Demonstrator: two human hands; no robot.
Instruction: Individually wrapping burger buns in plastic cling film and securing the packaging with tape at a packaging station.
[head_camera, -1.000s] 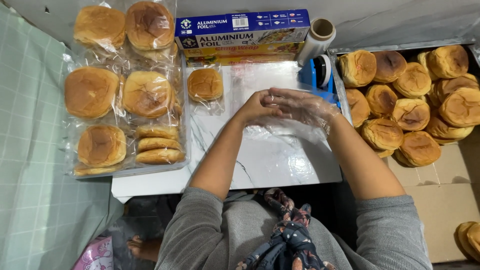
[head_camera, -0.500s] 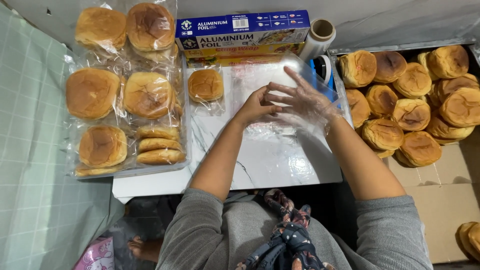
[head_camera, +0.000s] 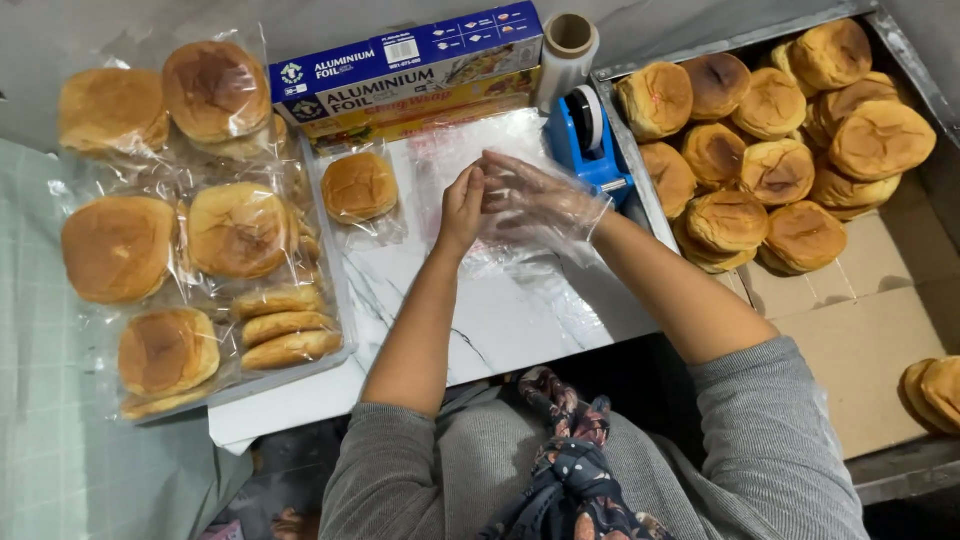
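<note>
My right hand (head_camera: 540, 197) wears a thin clear plastic glove, fingers spread, over a sheet of clear plastic bags (head_camera: 447, 150) on the white marbled table (head_camera: 505, 330). My bare left hand (head_camera: 462, 207) presses against it and pinches the glove at the right fingertips. A single wrapped bun (head_camera: 360, 187) lies just left of my hands.
Several bagged buns (head_camera: 205, 230) are piled at the left. A blue foil box (head_camera: 400, 62) and a plastic roll (head_camera: 568, 42) stand at the back, beside a blue tape dispenser (head_camera: 590, 140). A cardboard box (head_camera: 850, 300) at the right holds several unwrapped buns (head_camera: 780, 130).
My hands stay together over the plastic bags. The gloved right hand's fingers lifted and spread, then lowered again, while the left hand kept working at the glove.
</note>
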